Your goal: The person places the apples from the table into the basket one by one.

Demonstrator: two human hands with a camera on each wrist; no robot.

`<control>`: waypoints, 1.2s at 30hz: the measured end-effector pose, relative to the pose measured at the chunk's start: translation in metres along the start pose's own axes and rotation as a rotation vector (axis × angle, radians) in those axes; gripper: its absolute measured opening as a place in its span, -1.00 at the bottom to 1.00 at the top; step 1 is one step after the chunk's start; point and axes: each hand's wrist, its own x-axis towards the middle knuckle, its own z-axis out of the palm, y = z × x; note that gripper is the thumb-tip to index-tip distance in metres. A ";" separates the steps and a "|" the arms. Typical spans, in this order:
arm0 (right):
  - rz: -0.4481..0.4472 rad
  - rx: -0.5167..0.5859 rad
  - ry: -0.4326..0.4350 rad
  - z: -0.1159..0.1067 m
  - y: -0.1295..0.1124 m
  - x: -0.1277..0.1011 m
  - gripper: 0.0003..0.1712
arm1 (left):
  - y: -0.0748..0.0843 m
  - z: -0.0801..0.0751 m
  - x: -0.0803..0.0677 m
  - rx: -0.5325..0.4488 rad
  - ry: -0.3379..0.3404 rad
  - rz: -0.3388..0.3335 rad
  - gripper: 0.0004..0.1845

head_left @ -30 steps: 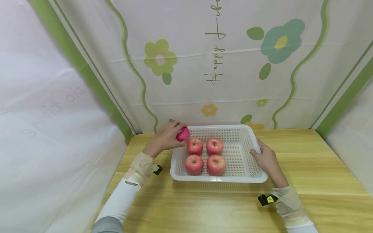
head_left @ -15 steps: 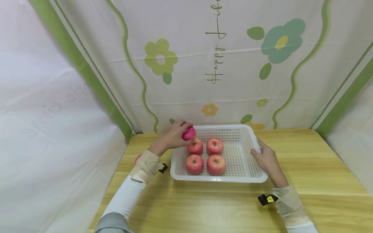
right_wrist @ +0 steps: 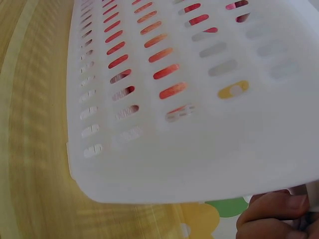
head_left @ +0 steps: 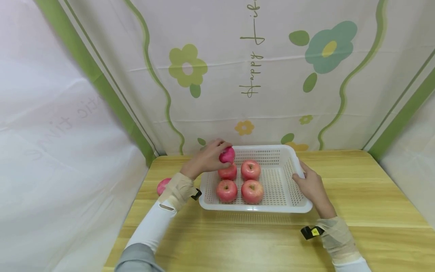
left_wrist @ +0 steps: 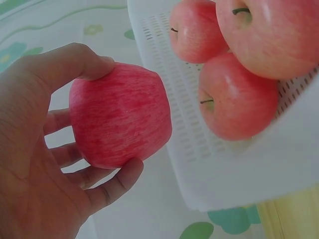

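My left hand (head_left: 209, 158) grips a deep pink apple (left_wrist: 119, 117) between thumb and fingers, over the left back part of a white plastic basket (head_left: 253, 208). Inside the basket, several paler red apples stand in two rows on its left half; a front one (head_left: 226, 190) and the one beside it (head_left: 252, 191) show whole. The held apple overlaps the back left one in the head view. At the basket's right rim, my right hand (head_left: 310, 187) holds on, thumb on the inner side; the right wrist view shows its curled fingers (right_wrist: 271, 214) beyond the slotted wall.
Another pink apple (head_left: 164, 186) lies on the wooden table (head_left: 238, 241) left of the basket, partly behind my left wrist. A patterned curtain (head_left: 217, 105) hangs right behind the table's back edge, with white sheets on both sides.
My left hand has carried the pink apple rightward over the basket's left rim. The apple on the table came out from behind the left forearm. My right hand and the basket stay put.
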 end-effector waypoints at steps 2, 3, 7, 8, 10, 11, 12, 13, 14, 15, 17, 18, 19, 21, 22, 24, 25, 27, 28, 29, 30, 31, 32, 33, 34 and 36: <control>0.004 0.001 -0.003 0.000 0.001 0.000 -0.16 | 0.002 0.001 0.003 -0.014 -0.008 -0.002 -0.26; 0.006 0.001 -0.005 0.000 0.001 0.001 -0.16 | 0.003 0.001 0.004 -0.022 -0.012 -0.004 -0.26; 0.014 -0.007 -0.009 -0.001 0.001 0.001 -0.15 | 0.007 0.002 0.008 -0.076 -0.025 -0.010 -0.25; 0.015 -0.008 -0.011 -0.001 0.001 0.001 -0.15 | 0.008 0.002 0.009 -0.084 -0.026 -0.010 -0.25; 0.017 -0.010 -0.011 -0.001 0.000 0.001 -0.15 | 0.010 0.003 0.012 -0.096 -0.028 -0.006 -0.25; 0.017 -0.011 -0.011 -0.001 0.000 0.001 -0.15 | 0.011 0.004 0.013 -0.096 -0.029 -0.005 -0.26; 0.018 -0.010 -0.012 -0.001 0.000 0.001 -0.15 | 0.011 0.005 0.014 -0.094 -0.030 -0.003 -0.26; 0.017 -0.009 -0.014 -0.001 0.000 0.001 -0.15 | 0.012 0.005 0.016 -0.094 -0.028 0.002 -0.26; 0.017 -0.007 -0.013 -0.001 0.000 0.001 -0.15 | 0.013 0.006 0.017 -0.095 -0.029 0.004 -0.27; 0.017 -0.009 -0.012 -0.001 0.000 0.001 -0.15 | 0.014 0.006 0.019 -0.097 -0.030 0.006 -0.27; 0.017 -0.007 -0.011 -0.001 0.000 0.001 -0.15 | 0.017 0.007 0.021 -0.095 -0.034 0.011 -0.27; 0.016 -0.006 -0.012 -0.001 0.000 0.000 -0.15 | 0.018 0.007 0.022 -0.093 -0.035 0.015 -0.27; 0.015 -0.008 -0.011 -0.001 0.000 0.000 -0.15 | 0.019 0.007 0.023 -0.091 -0.036 0.018 -0.26; 0.014 -0.010 -0.010 -0.001 0.000 0.000 -0.15 | 0.021 0.008 0.025 -0.076 -0.039 0.012 -0.26; 0.013 -0.009 -0.009 -0.001 0.000 0.000 -0.15 | 0.023 0.009 0.027 -0.067 -0.040 0.013 -0.26; 0.010 -0.010 -0.007 -0.001 0.000 0.001 -0.15 | 0.025 0.010 0.030 -0.055 -0.040 0.013 -0.26; 0.009 -0.011 -0.006 -0.001 0.000 0.001 -0.15 | 0.026 0.010 0.031 -0.053 -0.041 0.012 -0.26; 0.007 -0.010 -0.006 -0.001 0.000 0.001 -0.15 | 0.028 0.011 0.034 -0.053 -0.045 0.016 -0.27; 0.006 -0.010 -0.005 -0.001 0.001 0.001 -0.15 | 0.029 0.012 0.036 -0.060 -0.046 0.018 -0.27; 0.005 -0.011 -0.006 -0.001 0.001 0.001 -0.15 | 0.030 0.013 0.037 -0.063 -0.045 0.022 -0.27; 0.005 -0.012 -0.007 -0.001 0.001 0.001 -0.15 | 0.031 0.014 0.038 -0.066 -0.045 0.027 -0.27; 0.005 -0.013 -0.007 -0.001 0.001 0.001 -0.15 | 0.031 0.015 0.040 -0.066 -0.043 0.033 -0.27; 0.006 -0.013 -0.008 -0.001 0.001 0.001 -0.15 | 0.032 0.017 0.041 -0.062 -0.042 0.039 -0.27; 0.006 -0.011 -0.008 -0.001 0.001 0.001 -0.15 | 0.032 0.018 0.042 -0.056 -0.040 0.046 -0.27; 0.007 -0.011 -0.008 -0.001 0.001 0.001 -0.15 | 0.033 0.020 0.044 -0.056 -0.040 0.054 -0.27; 0.008 -0.008 -0.008 -0.001 0.001 0.001 -0.15 | 0.034 0.023 0.046 -0.053 -0.038 0.070 -0.26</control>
